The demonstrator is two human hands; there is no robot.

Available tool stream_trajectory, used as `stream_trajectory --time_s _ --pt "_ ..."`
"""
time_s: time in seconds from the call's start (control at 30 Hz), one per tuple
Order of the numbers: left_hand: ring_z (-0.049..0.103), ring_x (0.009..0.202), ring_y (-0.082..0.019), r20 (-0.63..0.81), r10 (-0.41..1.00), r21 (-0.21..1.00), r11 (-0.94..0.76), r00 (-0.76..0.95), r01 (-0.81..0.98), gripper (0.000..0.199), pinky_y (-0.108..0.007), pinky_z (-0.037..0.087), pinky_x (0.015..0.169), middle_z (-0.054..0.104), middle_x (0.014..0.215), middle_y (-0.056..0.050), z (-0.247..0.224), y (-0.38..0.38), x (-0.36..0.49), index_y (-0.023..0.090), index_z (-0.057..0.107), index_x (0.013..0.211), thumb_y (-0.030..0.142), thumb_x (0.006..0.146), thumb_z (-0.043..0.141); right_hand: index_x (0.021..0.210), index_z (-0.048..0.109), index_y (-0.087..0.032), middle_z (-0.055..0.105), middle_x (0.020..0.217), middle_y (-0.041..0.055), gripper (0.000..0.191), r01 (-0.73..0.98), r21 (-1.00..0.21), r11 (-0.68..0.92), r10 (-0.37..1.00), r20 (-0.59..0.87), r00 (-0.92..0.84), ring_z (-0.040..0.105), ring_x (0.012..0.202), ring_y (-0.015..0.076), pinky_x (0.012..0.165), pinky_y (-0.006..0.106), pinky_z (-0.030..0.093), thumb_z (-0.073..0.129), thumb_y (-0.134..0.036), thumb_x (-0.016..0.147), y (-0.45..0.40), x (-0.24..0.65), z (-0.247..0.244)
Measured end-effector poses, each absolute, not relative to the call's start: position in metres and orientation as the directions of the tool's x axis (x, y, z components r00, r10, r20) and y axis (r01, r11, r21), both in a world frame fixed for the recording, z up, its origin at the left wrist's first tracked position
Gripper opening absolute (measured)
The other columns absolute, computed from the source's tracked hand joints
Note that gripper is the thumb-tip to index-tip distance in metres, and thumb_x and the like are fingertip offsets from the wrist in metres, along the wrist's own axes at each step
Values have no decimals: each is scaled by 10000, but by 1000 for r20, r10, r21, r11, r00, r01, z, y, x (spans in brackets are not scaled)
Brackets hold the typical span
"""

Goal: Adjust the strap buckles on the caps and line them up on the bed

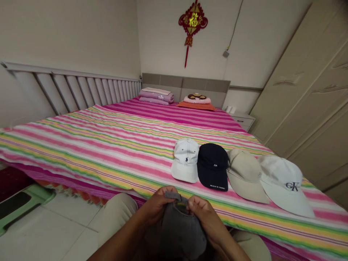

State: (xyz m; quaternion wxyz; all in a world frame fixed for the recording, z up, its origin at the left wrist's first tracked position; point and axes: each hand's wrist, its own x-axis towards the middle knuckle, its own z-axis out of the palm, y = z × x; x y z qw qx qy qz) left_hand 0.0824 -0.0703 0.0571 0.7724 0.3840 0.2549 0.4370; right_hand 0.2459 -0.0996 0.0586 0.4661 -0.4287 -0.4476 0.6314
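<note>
Low in the head view, a dark grey baseball cap (182, 232) hangs between my hands above my lap, its back strap and opening turned upward. My left hand (160, 203) is closed on the cap by the loose end of the strap. On the opening's other side, my right hand (201, 214) pinches the edge. Beyond them, a white cap (186, 159) with a small dark logo, a black cap (213, 166), a beige cap (247, 174) and a white cap with CK lettering (284, 185) lie in a row on the bed, brims toward me.
The striped bed sheet (108, 141) stretches to the headboard (182, 87). Folded purple bedding (156, 96) and a pink pillow (190, 99) lie at the far end. A green stool (27, 203) stands at lower left, a wardrobe (304, 90) at right.
</note>
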Motion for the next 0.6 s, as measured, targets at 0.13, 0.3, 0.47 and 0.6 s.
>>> stream_trajectory --time_s 0.13,0.3,0.47,0.6 --pt "402 407 -69 70 899 724 253 433 -642 214 -196 304 435 453 461 34 72 -60 64 142 510 588 293 616 659 590 514 -159 430 495 -53 260 -532 -825 -188 978 -208 -23 373 450 70 446 187 331 703 -335 615 -82 239 64" --pt "430 446 -60 98 970 737 80 223 -671 189 -170 341 437 483 521 30 106 -41 30 142 530 632 234 590 690 634 520 -166 468 546 -40 257 -546 -824 -150 981 -194 23 428 465 73 454 193 381 692 -354 601 -54 217 86" --pt "466 473 -70 25 999 885 -38 -34 -465 172 -182 397 477 514 553 21 152 10 -15 136 554 674 212 578 675 721 522 -169 535 611 -5 205 -286 -958 -11 1000 -13 3 519 539 102 546 236 450 511 -372 743 4 180 121" --pt "485 495 -104 89 971 996 -92 -221 -4 157 -252 433 547 498 545 20 174 75 -50 158 516 671 307 655 560 932 537 -154 618 874 68 241 -25 -993 111 993 110 44 586 786 169 693 310 469 462 -320 774 63 173 137"
